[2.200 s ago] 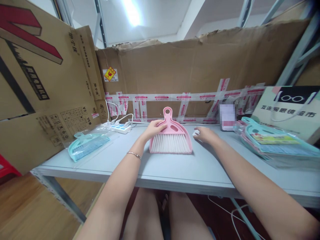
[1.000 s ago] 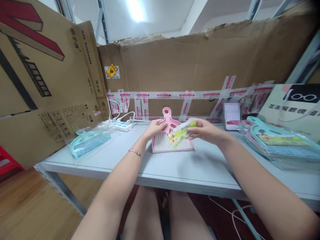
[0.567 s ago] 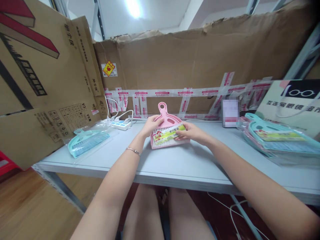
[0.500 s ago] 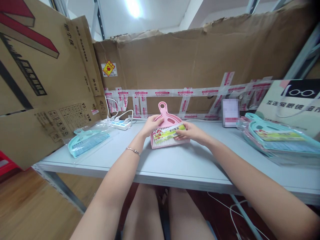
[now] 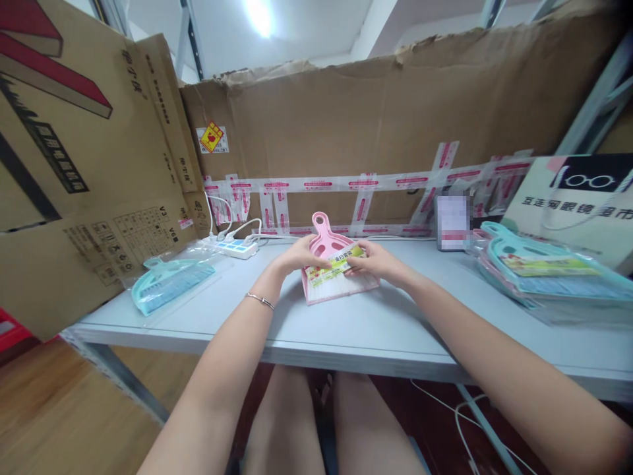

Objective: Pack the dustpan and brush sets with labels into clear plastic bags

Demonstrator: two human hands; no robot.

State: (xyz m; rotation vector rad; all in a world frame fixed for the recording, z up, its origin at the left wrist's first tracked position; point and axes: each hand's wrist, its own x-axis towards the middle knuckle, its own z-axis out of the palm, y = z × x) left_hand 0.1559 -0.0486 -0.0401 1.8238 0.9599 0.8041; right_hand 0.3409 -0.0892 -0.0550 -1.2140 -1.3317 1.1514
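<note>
Dustpan (image 5: 324, 243), pink, green card (image 5: 341, 262) across; left hand (image 5: 297, 256), right hand (image 5: 376, 261) pinch card. Teal set (image 5: 165, 284) nine o'clock, stack (image 5: 544, 274) three o'clock.

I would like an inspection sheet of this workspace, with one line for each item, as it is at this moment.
Surface: grey table, pale and flat.
Job's things: pink dustpan holding a white brush, mid-table; label card across the bristles.
Clutter: teal dustpan in a plastic bag, left; stack of bagged dustpans and paper bag, right.
Hands: left hand grips the pink dustpan; right hand pinches the label card.
Cables: power strip with white cords, back left; cable under the table.
Surroundings: cardboard walls, taped along the back.
</note>
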